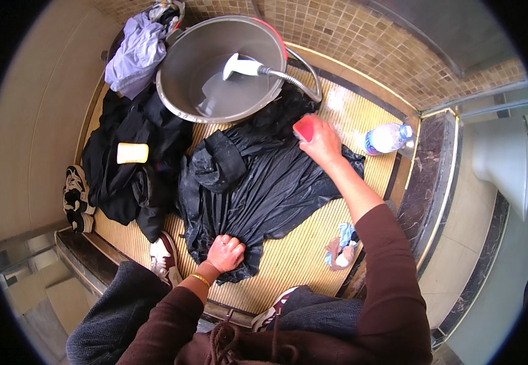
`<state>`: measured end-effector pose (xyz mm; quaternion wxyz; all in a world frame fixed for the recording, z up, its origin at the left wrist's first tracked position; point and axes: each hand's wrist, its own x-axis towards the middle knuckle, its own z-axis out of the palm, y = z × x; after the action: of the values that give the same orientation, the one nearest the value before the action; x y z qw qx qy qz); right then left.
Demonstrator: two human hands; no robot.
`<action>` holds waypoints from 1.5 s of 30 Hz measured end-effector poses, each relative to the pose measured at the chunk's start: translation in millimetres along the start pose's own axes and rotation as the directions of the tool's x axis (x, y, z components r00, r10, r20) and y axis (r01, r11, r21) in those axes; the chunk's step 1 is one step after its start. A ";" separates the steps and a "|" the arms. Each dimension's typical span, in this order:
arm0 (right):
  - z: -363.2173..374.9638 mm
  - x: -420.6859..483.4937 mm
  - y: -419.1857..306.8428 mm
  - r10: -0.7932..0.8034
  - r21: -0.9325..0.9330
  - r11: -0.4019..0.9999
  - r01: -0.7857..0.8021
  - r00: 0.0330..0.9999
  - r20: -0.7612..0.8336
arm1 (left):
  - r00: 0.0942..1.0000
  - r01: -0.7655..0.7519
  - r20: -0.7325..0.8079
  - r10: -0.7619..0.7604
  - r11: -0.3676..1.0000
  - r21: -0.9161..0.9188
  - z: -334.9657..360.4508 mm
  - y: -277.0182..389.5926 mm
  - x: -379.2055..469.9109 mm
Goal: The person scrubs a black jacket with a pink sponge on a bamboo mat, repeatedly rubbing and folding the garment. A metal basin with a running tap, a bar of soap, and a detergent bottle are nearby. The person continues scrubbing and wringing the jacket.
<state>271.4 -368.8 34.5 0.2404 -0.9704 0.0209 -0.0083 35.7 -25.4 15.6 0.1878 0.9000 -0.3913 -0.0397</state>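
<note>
A wet, wrinkled black garment (264, 191) lies spread over the ribbed yellow floor. My left hand (226, 253) is closed on its lower edge, knuckles up. Up at the garment's right side, my right hand (322, 139) grips a red-topped scrub brush (304, 128); its underside is hidden. Beyond the garment stands a large grey basin (177, 91) with cloudy water in it, and a white shower head (243, 67) on a metal hose hangs into it. A yellowish bar of soap (132, 153) rests on a pile of dark clothes (122, 187) to the left.
Lavender cloth (136, 54) is heaped left of the basin. A plastic bottle (388, 138) stands at the right by a dark stone curb (432, 178). Small crumpled socks or cloths (340, 251) lie near my right forearm. Black-and-white shoes (77, 199) sit against the left wall.
</note>
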 end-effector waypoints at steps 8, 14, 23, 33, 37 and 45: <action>1.3 -15.5 -31.5 0.012 0.038 0.999 -0.022 0.970 0.241 | 0.997 0.032 -0.071 -0.037 0.997 -0.069 0.4 -1.0 6.4; -23.2 -59.6 -30.7 -0.172 -0.102 0.965 0.241 0.877 0.448 | 0.940 0.232 -0.211 -0.268 0.956 -0.182 -17.8 14.6 54.8; -67.7 -103.0 45.3 0.004 -0.272 0.962 0.023 0.995 0.100 | 0.940 0.337 -0.056 -0.335 0.941 0.022 -8.1 4.3 81.9; -73.6 -27.4 -12.7 -0.323 -0.112 0.947 0.302 0.890 -0.323 | 0.828 0.305 -0.471 -0.305 0.949 -0.078 -47.7 -24.0 107.7; -41.6 -59.3 -27.4 -0.217 -0.029 0.976 0.218 0.976 0.019 | 0.977 0.188 -0.065 -0.205 0.961 -0.204 -35.8 8.2 76.7; 0.3 -94.8 0.8 -0.198 -0.098 0.968 0.233 0.939 0.281 | 0.988 0.105 -0.100 -0.115 0.990 -0.096 3.7 25.8 38.2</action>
<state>176.7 -365.1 33.3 0.1752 -0.9725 -0.1180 0.0985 43.5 -70.0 24.5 0.2464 0.9117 -0.3282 -0.0204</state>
